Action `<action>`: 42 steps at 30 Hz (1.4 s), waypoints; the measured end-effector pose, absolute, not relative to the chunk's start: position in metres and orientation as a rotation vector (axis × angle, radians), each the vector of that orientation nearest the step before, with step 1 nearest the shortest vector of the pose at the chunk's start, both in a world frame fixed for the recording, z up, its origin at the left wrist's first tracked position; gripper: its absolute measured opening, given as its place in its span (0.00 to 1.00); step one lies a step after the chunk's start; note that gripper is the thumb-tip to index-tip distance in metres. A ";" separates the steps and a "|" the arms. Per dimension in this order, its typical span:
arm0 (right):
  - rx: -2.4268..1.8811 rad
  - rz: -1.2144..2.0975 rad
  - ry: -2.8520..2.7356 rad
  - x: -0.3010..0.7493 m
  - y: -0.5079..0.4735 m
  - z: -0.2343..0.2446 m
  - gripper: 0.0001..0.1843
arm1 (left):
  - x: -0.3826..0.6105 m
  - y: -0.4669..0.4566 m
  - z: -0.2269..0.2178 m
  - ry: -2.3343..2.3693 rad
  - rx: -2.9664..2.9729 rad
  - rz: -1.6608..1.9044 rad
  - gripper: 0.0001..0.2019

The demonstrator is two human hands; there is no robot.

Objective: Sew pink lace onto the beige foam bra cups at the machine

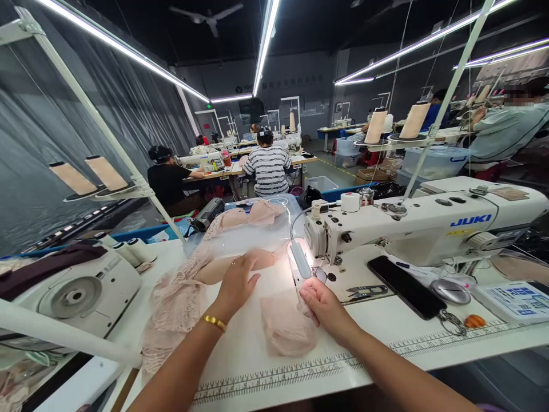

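My left hand (238,280) lies over a smooth pale pink garment piece (214,270) on the machine table, fingers stretched forward and thumb apart. My right hand (323,303) is closed in a pinch on the edge of a sheer pale pink fabric piece (288,329), just in front of the needle area of a white JUKI sewing machine (398,229). A small lamp (301,260) lights that spot. Ruffled pink lace (171,309) spreads left of my left hand. Farther back, a pink bra-like garment (266,212) rests on a clear plastic bin (285,201).
Thread snips (364,292), a black phone (405,286) and a plastic box (512,300) lie at the right. A printed ruler (291,375) runs along the front edge. Another machine (77,294) stands left. Thread cones (375,126) sit on stands. Several people work beyond.
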State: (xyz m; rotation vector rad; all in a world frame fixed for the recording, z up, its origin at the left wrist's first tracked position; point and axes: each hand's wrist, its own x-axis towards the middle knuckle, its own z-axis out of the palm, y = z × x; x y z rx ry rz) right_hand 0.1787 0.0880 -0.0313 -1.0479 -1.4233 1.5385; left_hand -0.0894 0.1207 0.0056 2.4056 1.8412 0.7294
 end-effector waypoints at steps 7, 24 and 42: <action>-0.991 1.560 -1.408 0.182 0.091 -0.032 0.20 | -0.092 0.167 0.007 1.640 2.750 0.326 0.14; -0.891 1.542 -1.197 0.194 0.086 -0.024 0.27 | -0.046 0.076 0.078 1.504 1.976 0.501 0.19; -0.591 0.757 -2.353 0.212 0.063 0.052 0.14 | -0.015 0.059 0.087 1.029 2.020 0.458 0.26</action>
